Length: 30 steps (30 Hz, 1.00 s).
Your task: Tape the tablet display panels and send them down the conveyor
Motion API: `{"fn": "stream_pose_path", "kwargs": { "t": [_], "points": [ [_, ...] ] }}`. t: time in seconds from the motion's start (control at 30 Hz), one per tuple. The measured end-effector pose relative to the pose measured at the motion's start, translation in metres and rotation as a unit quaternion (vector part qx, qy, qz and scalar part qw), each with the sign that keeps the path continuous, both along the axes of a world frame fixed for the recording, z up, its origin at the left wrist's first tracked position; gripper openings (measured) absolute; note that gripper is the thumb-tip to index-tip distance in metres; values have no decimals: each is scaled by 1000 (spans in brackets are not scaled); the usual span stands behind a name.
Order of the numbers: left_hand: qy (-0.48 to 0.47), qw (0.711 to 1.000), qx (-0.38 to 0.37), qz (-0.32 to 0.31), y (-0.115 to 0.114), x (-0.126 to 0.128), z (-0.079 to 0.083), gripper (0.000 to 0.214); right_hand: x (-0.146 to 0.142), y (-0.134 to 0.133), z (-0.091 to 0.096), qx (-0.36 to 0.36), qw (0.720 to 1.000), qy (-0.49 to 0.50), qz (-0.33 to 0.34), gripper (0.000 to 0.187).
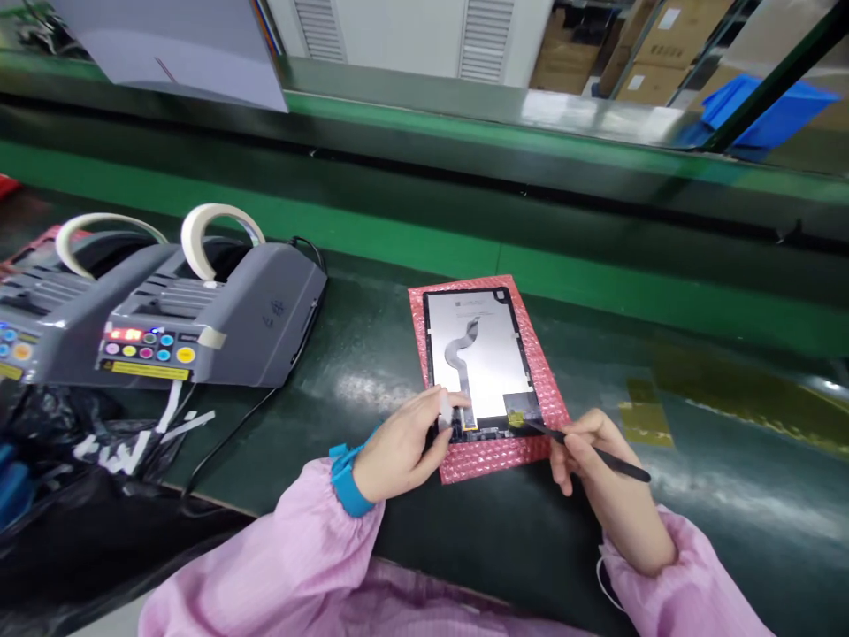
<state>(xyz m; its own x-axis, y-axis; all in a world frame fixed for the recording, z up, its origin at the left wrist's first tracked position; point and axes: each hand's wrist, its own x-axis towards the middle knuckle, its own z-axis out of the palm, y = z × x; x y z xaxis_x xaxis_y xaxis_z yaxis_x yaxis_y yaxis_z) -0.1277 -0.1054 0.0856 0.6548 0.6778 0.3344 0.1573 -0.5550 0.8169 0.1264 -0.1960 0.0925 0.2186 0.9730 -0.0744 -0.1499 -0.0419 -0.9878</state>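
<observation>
A tablet screen panel (493, 363) lies back side up, with a grey ribbon cable (457, 356) snaking down its metal back. Under it is a sheet of pink bubble wrap (539, 354). My left hand (408, 442), wearing a blue wrist strap (346, 478), grips the panel at its lower left corner. A whitish strip (445, 411) shows at its fingers; I cannot make out what it is. In my right hand (593, 456) are black tweezers (614, 462), held closed in the fingers. Their tips touch or nearly touch a small yellow tape piece (516, 418) near the panel's lower right.
Two grey tape dispensers (265, 301) with white tape rolls stand on the left of the green bench (358, 310). Cut tape strips (133, 451) and black plastic (80, 531) lie below them. Amber tape (643, 411) is stuck to the bench at right. A raised shelf (411, 102) runs behind.
</observation>
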Motion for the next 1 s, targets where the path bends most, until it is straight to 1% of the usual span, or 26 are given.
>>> {"fn": "stream_pose_path", "kwargs": {
  "t": [0.1,0.23,0.37,0.5,0.63,0.73,0.83,1.0],
  "points": [
    [29,999,18,-25,3,0,0,62,-12,2,-3,-16,999,-11,26,26],
    [37,998,13,-41,8,-2,-3,61,-23,4,-3,-28,998,-41,49,23],
    [59,997,14,-46,12,-2,-10,58,-30,4,-1,-34,996,-77,41,23],
    [39,998,-4,-43,13,-1,-14,64,-36,3,-3,-31,995,-91,31,24],
    [54,998,-17,-39,13,-1,-15,65,-39,1,-7,-35,994,-101,32,23],
    [55,997,-4,-45,13,-1,-16,73,-39,0,-10,-42,993,-108,36,22],
    [48,998,6,-50,13,-2,-18,79,-39,-1,-12,-49,992,-114,39,21],
    [18,999,-10,-47,13,-1,-20,83,-38,-1,-12,-50,991,-117,44,21]
  ]
}}
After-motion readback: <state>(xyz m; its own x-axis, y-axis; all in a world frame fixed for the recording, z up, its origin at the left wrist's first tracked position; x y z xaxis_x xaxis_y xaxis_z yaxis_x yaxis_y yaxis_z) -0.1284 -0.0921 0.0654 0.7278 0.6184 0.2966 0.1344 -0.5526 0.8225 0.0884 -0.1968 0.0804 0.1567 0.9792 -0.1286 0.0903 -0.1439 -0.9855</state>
